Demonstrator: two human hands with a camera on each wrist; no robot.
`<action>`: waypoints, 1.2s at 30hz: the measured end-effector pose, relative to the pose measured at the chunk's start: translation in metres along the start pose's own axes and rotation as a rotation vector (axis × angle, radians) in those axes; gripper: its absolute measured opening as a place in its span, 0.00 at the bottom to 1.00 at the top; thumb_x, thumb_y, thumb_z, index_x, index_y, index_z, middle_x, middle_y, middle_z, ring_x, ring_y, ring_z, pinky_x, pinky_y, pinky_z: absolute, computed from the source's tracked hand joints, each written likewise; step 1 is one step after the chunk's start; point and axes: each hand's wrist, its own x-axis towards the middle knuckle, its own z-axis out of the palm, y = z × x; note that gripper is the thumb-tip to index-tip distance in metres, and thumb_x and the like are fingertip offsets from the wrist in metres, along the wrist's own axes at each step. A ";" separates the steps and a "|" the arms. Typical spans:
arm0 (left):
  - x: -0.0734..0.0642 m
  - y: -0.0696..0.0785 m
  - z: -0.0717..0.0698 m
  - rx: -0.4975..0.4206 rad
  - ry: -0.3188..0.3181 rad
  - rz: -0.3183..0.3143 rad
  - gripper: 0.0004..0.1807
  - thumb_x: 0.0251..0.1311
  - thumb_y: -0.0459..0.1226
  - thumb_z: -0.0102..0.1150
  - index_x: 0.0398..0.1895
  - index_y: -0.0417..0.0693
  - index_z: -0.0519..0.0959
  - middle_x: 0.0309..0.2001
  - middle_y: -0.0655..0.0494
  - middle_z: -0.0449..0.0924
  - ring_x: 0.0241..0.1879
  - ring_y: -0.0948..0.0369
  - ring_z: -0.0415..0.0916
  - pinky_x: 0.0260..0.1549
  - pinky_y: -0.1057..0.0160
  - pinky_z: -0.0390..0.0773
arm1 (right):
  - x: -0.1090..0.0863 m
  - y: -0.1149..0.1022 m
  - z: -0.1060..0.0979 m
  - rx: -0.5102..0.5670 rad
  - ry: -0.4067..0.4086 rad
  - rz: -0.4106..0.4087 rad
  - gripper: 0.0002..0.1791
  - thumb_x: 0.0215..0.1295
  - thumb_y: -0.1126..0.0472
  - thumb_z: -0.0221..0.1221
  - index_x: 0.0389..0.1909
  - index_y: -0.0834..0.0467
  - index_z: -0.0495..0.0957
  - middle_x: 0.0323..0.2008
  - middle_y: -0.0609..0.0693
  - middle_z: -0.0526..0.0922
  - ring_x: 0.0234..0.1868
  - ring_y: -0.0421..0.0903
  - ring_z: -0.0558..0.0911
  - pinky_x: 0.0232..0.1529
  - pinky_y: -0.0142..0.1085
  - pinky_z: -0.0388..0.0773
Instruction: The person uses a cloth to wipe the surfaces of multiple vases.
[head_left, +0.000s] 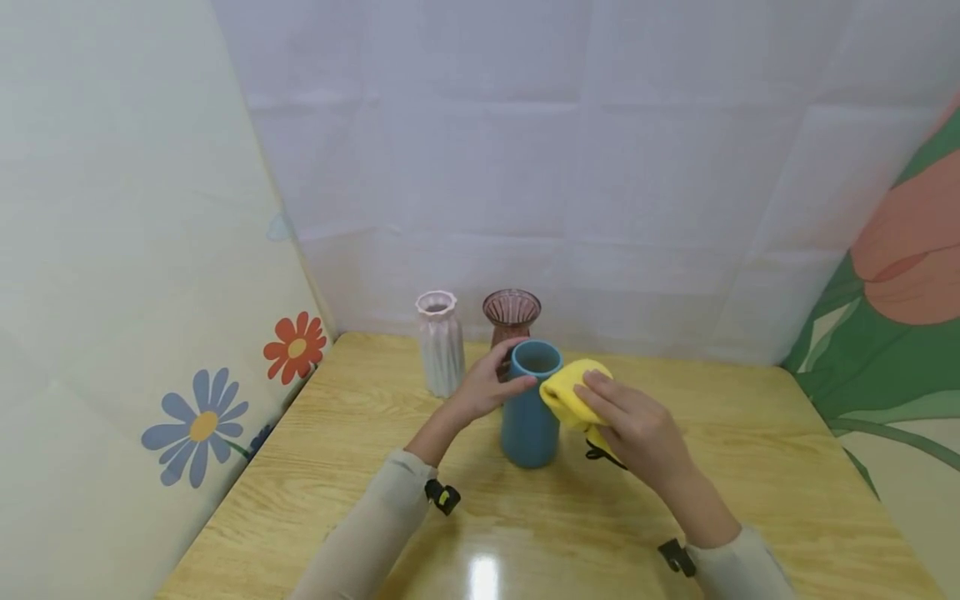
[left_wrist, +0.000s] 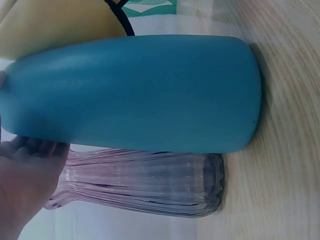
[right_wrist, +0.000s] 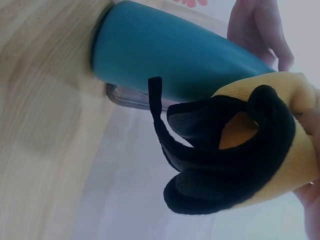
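Observation:
A tall blue vase (head_left: 530, 429) stands upright on the table. My left hand (head_left: 483, 385) grips it near the top, thumb on the near side and fingers reaching behind. In my right hand (head_left: 641, 429) is a folded yellow cloth (head_left: 572, 393), held against the right side of the vase's rim. The right wrist view shows the cloth's black edging and hanging loop (right_wrist: 156, 100). Just behind the blue vase is a ribbed, pinkish-purple glass vase (left_wrist: 150, 182), partly hidden by it and by my left hand.
A white-pink fluted vase (head_left: 442, 354) stands to the left of my left hand. The wooden table (head_left: 750, 467) meets a pale cloth backdrop (head_left: 637, 208) behind the vases. Flower-printed sheets hang on both sides.

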 end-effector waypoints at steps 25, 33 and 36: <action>0.010 -0.013 -0.009 -0.114 -0.126 0.079 0.55 0.54 0.68 0.64 0.76 0.42 0.61 0.64 0.40 0.74 0.63 0.46 0.73 0.62 0.47 0.74 | -0.021 -0.023 0.023 0.047 -0.188 0.058 0.24 0.55 0.69 0.67 0.56 0.62 0.83 0.54 0.59 0.85 0.54 0.57 0.85 0.46 0.45 0.85; 0.010 -0.011 -0.010 -0.125 -0.147 0.076 0.41 0.67 0.51 0.64 0.76 0.44 0.61 0.66 0.41 0.73 0.65 0.47 0.71 0.64 0.46 0.72 | -0.027 -0.033 0.024 0.052 -0.239 0.096 0.31 0.43 0.75 0.72 0.55 0.63 0.83 0.54 0.60 0.85 0.55 0.57 0.85 0.48 0.44 0.85; 0.009 -0.010 -0.010 -0.133 -0.151 0.078 0.43 0.65 0.54 0.64 0.76 0.43 0.61 0.66 0.40 0.73 0.65 0.47 0.71 0.64 0.47 0.72 | -0.030 -0.034 0.025 0.050 -0.242 0.095 0.31 0.41 0.76 0.69 0.54 0.63 0.83 0.54 0.60 0.85 0.55 0.57 0.85 0.48 0.43 0.84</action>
